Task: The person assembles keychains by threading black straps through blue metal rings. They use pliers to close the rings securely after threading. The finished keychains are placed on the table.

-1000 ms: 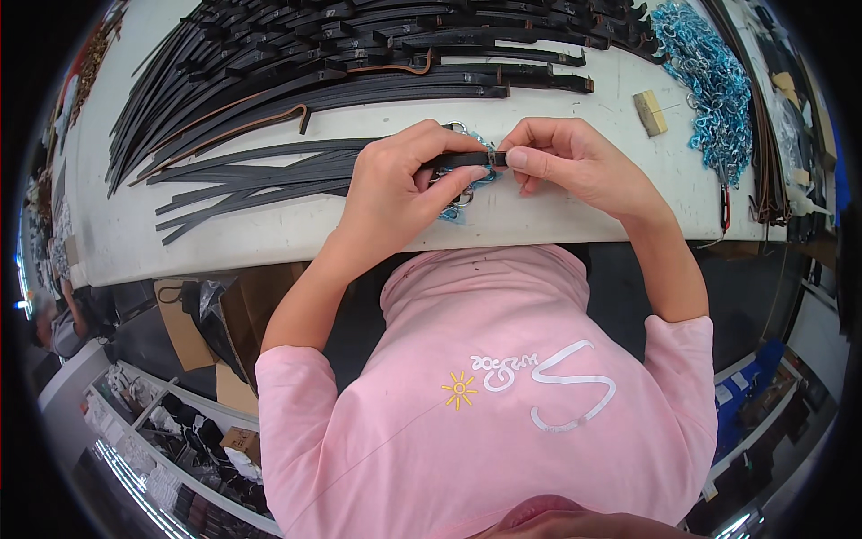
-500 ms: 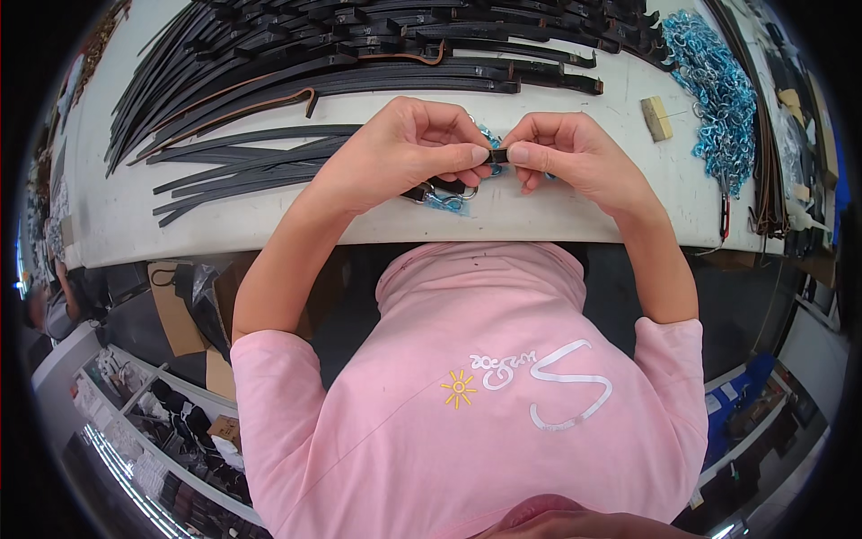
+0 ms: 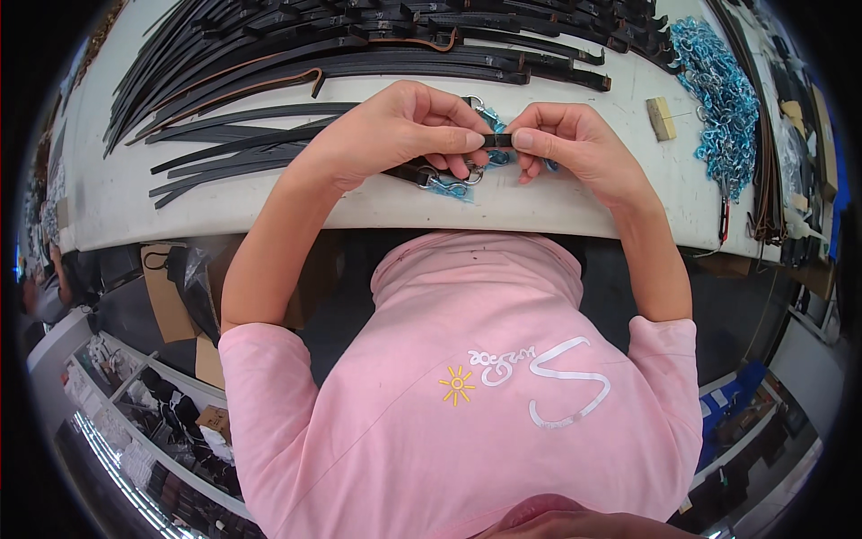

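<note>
A short black strap piece [image 3: 497, 141] is pinched at both ends between my two hands, above the white table. My left hand [image 3: 409, 135] is closed on its left end, thumb on top. At the right end, my right hand [image 3: 567, 145] grips it between thumb and fingers. Below my left hand lie silver metal clasps [image 3: 458, 182] with blue plastic film, fixed to black strap ends. Several long black straps [image 3: 238, 148] stretch out to the left of my left hand, their right ends partly hidden behind it.
A dense pile of black straps [image 3: 296, 49] covers the far table. A heap of blue-wrapped metal clasps [image 3: 714, 99] lies at the right, with a small yellowish block [image 3: 661, 119] beside it. Brown straps [image 3: 770, 198] hang over the table's right end. Cardboard boxes [image 3: 169, 296] stand below the front edge.
Both hands have shifted slightly away from me with the strap piece. They are a little farther apart, and more of the piece shows between the thumbs.
</note>
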`<action>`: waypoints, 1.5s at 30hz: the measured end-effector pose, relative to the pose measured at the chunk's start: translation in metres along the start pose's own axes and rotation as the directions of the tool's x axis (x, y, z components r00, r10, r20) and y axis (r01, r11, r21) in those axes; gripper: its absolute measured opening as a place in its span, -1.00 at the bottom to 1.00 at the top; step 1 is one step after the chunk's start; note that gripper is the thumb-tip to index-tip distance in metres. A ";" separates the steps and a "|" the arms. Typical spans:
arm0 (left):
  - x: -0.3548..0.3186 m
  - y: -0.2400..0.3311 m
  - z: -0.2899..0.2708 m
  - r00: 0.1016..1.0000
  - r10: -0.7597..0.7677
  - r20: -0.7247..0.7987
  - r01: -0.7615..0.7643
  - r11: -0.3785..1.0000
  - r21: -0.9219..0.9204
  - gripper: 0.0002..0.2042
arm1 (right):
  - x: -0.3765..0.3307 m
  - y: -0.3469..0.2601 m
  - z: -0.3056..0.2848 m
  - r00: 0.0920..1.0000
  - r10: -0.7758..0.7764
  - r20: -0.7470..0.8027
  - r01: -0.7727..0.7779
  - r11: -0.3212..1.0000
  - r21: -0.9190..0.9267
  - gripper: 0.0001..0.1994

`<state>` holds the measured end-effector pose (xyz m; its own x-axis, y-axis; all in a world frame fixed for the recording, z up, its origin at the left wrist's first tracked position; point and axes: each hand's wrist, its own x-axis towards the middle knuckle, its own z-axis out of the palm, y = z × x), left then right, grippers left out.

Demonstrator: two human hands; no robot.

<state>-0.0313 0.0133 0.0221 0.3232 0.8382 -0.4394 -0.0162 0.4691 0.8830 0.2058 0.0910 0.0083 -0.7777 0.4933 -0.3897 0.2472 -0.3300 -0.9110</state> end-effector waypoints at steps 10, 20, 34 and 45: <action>0.005 0.001 0.003 1.000 -0.023 -0.012 0.025 0.990 0.142 -0.79 | 0.002 0.003 0.000 1.000 0.002 -0.015 -0.002 1.000 -0.002 -0.75; 0.003 -0.012 0.009 0.993 0.099 -0.066 -0.089 0.985 0.148 -0.81 | 0.003 0.002 0.000 1.000 0.013 -0.003 -0.013 0.999 -0.046 -0.74; -0.007 -0.034 0.022 0.715 0.683 -0.150 -0.391 0.569 0.724 -0.79 | 0.005 0.000 0.004 0.999 0.031 -0.018 -0.032 0.999 -0.034 -0.72; -0.008 -0.033 0.023 0.717 0.678 -0.160 -0.372 0.566 0.735 -0.76 | 0.006 -0.001 0.005 0.999 0.035 -0.004 -0.035 0.999 -0.041 -0.78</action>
<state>-0.0115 -0.0150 0.0000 0.0699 0.9638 0.2574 0.5664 -0.2507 0.7851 0.1980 0.0909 0.0075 -0.7666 0.4844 -0.4217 0.2978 -0.3137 -0.9016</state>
